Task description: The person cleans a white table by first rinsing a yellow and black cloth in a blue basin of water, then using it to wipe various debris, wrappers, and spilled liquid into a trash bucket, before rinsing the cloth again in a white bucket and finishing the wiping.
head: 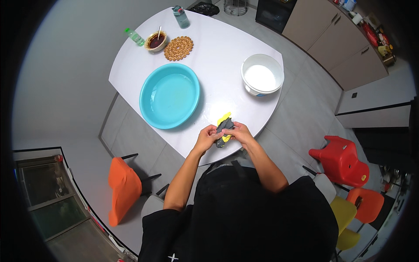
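A crumpled grey and yellow cloth item (225,128) is pinched between both hands over the near edge of the white table (222,65). My left hand (207,137) grips its left side, thumb on top. My right hand (239,132) holds its right side, the thumb pressing on the grey part. To the left of the hands stands a turquoise plastic basin (170,95) that seems to hold clear water. A white plastic bucket (262,75) with white contents stands at the table's right side. Wet spots shine on the tabletop between basin and bucket.
At the far left are a green-capped bottle (135,37), a bowl of dark sauce (156,41) with a spoon, a wooden bead trivet (178,48) and a grey-green water bottle (181,17). An orange chair (123,190) is at left; a red plastic seat (343,161) is at right.
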Demonstrator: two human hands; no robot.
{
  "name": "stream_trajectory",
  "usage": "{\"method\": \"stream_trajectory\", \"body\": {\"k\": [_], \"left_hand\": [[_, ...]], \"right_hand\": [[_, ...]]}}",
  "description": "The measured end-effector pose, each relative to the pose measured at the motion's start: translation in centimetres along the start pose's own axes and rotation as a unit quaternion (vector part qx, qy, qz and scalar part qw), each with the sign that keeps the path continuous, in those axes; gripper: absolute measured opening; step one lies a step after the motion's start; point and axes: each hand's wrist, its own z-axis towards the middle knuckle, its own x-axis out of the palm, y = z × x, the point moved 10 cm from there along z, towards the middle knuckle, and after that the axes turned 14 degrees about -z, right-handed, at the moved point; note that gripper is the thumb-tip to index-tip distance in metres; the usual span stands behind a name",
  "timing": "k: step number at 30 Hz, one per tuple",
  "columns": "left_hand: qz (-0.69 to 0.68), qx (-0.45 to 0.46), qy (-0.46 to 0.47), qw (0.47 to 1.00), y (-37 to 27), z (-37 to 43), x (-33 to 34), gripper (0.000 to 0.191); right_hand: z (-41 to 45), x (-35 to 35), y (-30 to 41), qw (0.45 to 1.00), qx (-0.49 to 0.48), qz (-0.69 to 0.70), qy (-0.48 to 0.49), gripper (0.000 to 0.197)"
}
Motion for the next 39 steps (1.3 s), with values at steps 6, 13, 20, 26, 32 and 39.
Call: {"method": "stream_trajectory", "body": {"k": [6,13,20,26,32,39], "left_hand": [[-0.066,0.079,-0.129,0.986,-0.4,-1.4,-6.1,0.015],[-0.369,0.169,-0.153,0.901,-5.2,-6.6,-10.9,0.03],[-0.451,0.238,0.054,0.859,-14.2,-10.9,-4.9,0.049],[-0.498,0.139,0.184,0.836,-15.7,-12.1,-0.8,0.058],[-0.38,0.233,0.075,0.892,-15.8,-11.7,-4.1,0.053],[-0.16,0.115,-0.093,0.976,-12.3,-10.3,-6.0,0.057]], "right_hand": [[-0.8,2.7,2.4,0.997,0.013,-0.079,0.015,0.036],[-3.1,-0.9,6.5,0.993,-0.116,-0.012,0.003,0.026],[-6.4,4.5,5.7,0.91,-0.077,-0.348,0.211,0.085],[-4.5,8.5,9.1,0.964,-0.186,-0.007,0.189,0.075],[-5.6,9.9,11.8,0.961,-0.212,-0.079,0.158,0.041],[-12.4,11.0,19.7,0.796,-0.43,-0.411,-0.112,0.027]]}}
